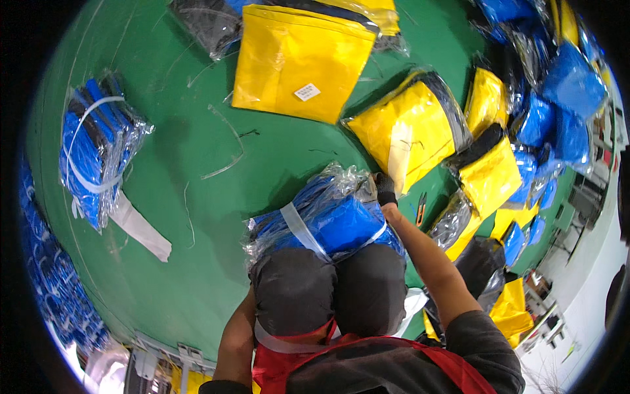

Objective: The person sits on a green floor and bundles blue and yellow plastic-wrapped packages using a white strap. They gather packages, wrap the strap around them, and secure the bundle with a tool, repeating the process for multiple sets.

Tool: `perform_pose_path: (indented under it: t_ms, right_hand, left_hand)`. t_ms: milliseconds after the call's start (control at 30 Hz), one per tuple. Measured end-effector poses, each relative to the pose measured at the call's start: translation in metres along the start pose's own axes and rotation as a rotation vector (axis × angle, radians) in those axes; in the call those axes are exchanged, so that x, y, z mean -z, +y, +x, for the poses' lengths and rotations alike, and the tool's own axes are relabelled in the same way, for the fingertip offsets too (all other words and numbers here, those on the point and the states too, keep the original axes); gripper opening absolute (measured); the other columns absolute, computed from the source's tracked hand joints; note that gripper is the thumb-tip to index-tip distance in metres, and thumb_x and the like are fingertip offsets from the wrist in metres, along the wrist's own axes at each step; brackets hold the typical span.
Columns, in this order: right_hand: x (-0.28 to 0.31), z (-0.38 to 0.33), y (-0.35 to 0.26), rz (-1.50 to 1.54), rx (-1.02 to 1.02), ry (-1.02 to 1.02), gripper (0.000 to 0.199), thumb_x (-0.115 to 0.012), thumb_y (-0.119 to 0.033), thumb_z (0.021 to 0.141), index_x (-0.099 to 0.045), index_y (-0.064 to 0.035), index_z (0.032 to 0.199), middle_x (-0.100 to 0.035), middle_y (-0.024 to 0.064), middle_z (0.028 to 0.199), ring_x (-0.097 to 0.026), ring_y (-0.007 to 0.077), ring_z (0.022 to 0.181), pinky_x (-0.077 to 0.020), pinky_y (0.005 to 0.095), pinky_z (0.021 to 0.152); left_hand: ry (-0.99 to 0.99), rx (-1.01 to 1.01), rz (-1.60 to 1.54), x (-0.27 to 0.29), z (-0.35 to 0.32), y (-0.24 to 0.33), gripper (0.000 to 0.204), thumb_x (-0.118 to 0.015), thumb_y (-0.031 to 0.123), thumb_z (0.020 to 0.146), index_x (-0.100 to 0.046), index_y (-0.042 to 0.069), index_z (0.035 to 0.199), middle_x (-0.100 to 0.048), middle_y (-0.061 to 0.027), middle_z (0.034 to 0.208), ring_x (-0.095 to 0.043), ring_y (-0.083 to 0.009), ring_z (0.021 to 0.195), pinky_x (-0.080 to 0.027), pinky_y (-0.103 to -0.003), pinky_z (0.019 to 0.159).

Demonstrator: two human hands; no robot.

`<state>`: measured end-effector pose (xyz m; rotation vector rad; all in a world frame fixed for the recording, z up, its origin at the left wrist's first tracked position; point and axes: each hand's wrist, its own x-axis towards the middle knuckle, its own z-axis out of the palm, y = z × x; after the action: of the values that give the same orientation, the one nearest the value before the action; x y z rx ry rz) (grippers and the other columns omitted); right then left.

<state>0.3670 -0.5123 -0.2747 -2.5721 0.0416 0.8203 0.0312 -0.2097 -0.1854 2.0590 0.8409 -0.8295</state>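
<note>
A bundle of blue packs (328, 223) in clear plastic, tied with a white strap, lies on the green floor (197, 262) against my knees (328, 289). My right hand (385, 189), in a black glove, grips the bundle's far right corner. My left forearm (235, 335) runs down beside my left knee, and the hand itself is hidden behind the knee and the bundle.
A second strapped blue bundle (92, 151) lies at the left. Yellow packs (298, 62) (410, 128) lie ahead, and a heap of blue and yellow packs (525, 131) fills the right. A small cutter (420, 207) and loose white strap pieces (141, 226) lie on the floor.
</note>
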Motion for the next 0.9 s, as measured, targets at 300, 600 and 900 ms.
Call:
perform_pose_path:
  t_ms: [300,600,900]
  right_hand:
    - [0.007,-0.014,-0.005,0.15,-0.014,0.007,0.033,-0.057,-0.036,0.081,-0.06,-0.0031,0.077,-0.059,0.0155,0.075,-0.055,0.0309,0.074,-0.0431,0.0369,0.064]
    - [0.149,-0.109,-0.121,1.445,0.222,-0.177,0.034,-0.055,-0.037,0.086,-0.059,-0.0043,0.075,-0.058,0.0069,0.071,-0.054,0.0203,0.066,-0.0415,0.0302,0.06]
    - [0.096,-0.171,-0.048,0.751,0.219,-0.058,0.044,-0.056,-0.048,0.083,-0.062,-0.004,0.085,-0.061,0.006,0.074,-0.057,0.0178,0.07,-0.0451,0.0318,0.064]
  left_hand:
    - [0.08,-0.133,-0.017,0.014,-0.034,-0.027,0.032,-0.056,0.016,0.076,-0.056,0.005,0.106,-0.061,-0.019,0.077,-0.059,-0.0364,0.066,-0.046,-0.045,0.058]
    - [0.316,-0.483,0.211,0.141,-0.027,0.071,0.035,-0.057,0.015,0.075,-0.054,0.005,0.109,-0.061,-0.0187,0.075,-0.059,-0.0367,0.064,-0.046,-0.047,0.056]
    - [0.153,-0.75,0.722,0.141,0.003,0.027,0.034,-0.052,0.016,0.079,-0.052,0.008,0.112,-0.059,-0.0165,0.067,-0.058,-0.0356,0.057,-0.045,-0.046,0.051]
